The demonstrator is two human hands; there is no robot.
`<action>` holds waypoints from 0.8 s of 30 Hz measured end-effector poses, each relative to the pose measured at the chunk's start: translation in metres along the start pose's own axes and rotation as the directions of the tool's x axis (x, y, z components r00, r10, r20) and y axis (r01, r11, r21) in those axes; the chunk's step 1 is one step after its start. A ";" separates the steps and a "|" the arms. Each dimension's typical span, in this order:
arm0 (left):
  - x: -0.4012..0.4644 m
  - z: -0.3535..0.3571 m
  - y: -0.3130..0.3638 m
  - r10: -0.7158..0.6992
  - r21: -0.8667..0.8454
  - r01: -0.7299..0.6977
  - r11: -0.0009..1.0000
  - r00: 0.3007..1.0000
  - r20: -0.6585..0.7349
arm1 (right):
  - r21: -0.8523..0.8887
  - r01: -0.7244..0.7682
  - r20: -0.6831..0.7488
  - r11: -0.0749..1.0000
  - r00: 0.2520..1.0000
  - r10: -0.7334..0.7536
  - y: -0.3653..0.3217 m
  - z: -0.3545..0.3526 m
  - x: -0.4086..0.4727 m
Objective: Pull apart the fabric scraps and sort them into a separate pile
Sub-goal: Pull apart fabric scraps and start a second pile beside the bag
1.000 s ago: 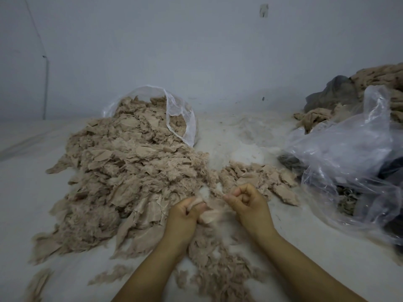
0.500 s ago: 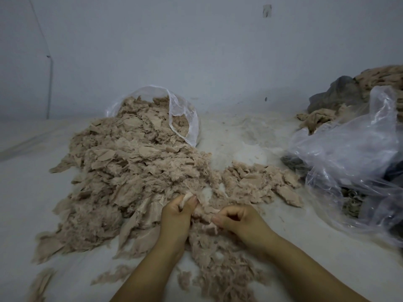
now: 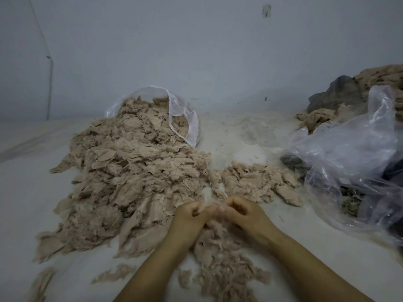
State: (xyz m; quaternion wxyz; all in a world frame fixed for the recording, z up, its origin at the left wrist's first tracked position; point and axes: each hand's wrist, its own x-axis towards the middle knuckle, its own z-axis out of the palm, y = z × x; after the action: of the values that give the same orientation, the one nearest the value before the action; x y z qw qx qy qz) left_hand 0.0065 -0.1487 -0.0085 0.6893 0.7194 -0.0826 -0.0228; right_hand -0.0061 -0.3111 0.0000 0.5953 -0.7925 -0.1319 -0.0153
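While the head view is all I have, it shows the change plainly: half a second ago my left hand (image 3: 189, 216) sat apart from my right hand (image 3: 241, 211), reaching into the heap edge; now both have drawn together, knuckles nearly touching, each grip pinching one end of a small scrap (image 3: 212, 209) between curled fingers. I judge that a fresh piece is seated and ready to be torn.

That scrap is mostly hidden; what shows runs left to right between the hands, its long axis across the view, no end pointing anywhere clear. It hangs just above the shredded pile (image 3: 220, 262) nearest me, beside the big unsorted heap (image 3: 130, 177) spilling from the clear bag (image 3: 185, 118) on the surface (image 3: 327, 269).
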 end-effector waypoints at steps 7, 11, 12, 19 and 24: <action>-0.006 -0.001 0.005 -0.035 -0.034 0.042 0.999 0.984 0.177 | 0.211 -0.080 -0.165 0.974 0.979 0.116 0.011 0.005 0.007; -0.004 -0.002 0.003 -0.031 -0.053 0.038 0.998 0.990 0.140 | 0.301 -0.119 -0.143 0.946 0.975 0.168 0.009 0.005 0.006; -0.004 -0.002 0.002 -0.020 -0.046 0.025 0.999 0.992 0.123 | 0.337 -0.125 -0.103 0.933 0.980 0.169 0.008 0.005 0.005; 0.007 -0.009 -0.002 0.081 0.035 -0.078 0.996 0.992 -0.100 | 0.372 -0.031 -0.463 0.928 0.860 0.215 0.006 -0.004 0.010; 0.013 -0.025 -0.017 0.122 0.419 -0.096 0.903 0.992 -0.035 | -0.024 -0.099 -0.492 0.995 0.867 0.074 0.013 -0.005 0.008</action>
State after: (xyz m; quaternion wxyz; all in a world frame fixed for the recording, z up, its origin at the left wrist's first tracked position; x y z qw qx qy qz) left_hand 0.0240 -0.1252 -0.0228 0.5223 0.8445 -0.1046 0.0556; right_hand 0.0046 -0.3173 -0.0093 0.5899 -0.7820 0.0594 -0.1922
